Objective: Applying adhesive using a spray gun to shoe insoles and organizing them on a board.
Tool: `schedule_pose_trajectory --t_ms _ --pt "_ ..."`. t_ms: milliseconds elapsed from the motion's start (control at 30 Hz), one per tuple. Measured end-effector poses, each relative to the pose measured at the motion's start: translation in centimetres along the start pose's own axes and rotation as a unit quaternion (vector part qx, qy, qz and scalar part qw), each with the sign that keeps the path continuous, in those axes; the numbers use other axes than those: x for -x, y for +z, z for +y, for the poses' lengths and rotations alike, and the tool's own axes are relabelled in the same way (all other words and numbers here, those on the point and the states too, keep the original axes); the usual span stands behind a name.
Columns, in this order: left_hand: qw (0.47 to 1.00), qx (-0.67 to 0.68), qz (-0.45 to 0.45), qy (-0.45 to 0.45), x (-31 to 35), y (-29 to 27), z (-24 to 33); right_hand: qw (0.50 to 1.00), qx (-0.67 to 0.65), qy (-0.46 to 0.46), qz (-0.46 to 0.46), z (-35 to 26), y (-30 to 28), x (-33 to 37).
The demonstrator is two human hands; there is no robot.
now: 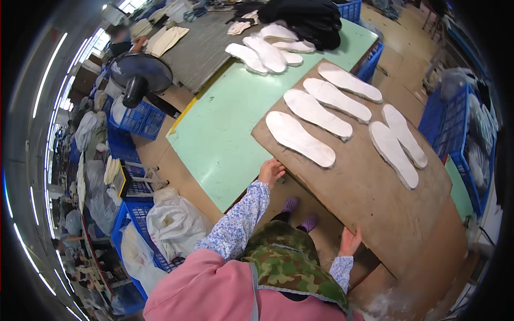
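Note:
A large brown board (385, 214) lies tilted across the right part of the green tabletop (214, 134). My left hand (272, 172) is closed round its near left edge. Farther along that same edge, my right hand (350, 242) grips the board too; some of its fingers are hidden. On the board rest several white fleecy insoles (300, 139), spaced apart in a slanting row. Two more insoles (393, 154) lie to the right, touching side by side. Neither hand touches an insole.
A pile of white insoles (270, 51) and a heap of black fabric (305, 24) sit at the table's far end. On the left stand a black fan (140, 75) and a blue crate with white sacks (176, 222). Another blue crate (455, 134) is at right. A person works far left.

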State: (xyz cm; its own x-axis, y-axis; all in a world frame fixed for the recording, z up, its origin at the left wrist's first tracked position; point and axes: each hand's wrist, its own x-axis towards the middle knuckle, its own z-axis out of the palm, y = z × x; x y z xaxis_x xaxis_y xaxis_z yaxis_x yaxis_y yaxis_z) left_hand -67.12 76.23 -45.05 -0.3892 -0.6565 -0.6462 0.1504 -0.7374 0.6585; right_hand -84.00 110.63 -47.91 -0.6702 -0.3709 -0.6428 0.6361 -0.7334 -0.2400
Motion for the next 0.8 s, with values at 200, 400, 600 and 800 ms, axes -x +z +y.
schedule_pose_trajectory --t_ms 200,400,600,800 --pt "0.976 0.212 0.010 0.057 0.7 -3.2 0.6 0.999 0.044 0.000 -0.010 -4.0 -0.1 3.0" --pt "0.965 0.232 -0.027 0.117 7.0 -10.6 3.2 0.994 0.104 0.009 -0.017 -5.8 -1.3 6.3" --pt "0.994 0.091 -0.057 0.004 8.8 -17.1 8.0 0.968 0.245 -0.043 -0.028 -6.1 -2.2 9.7" --pt "0.974 -0.179 -0.134 0.026 7.2 -21.7 11.5 0.960 0.264 -0.073 -0.054 -2.0 -3.2 13.1"
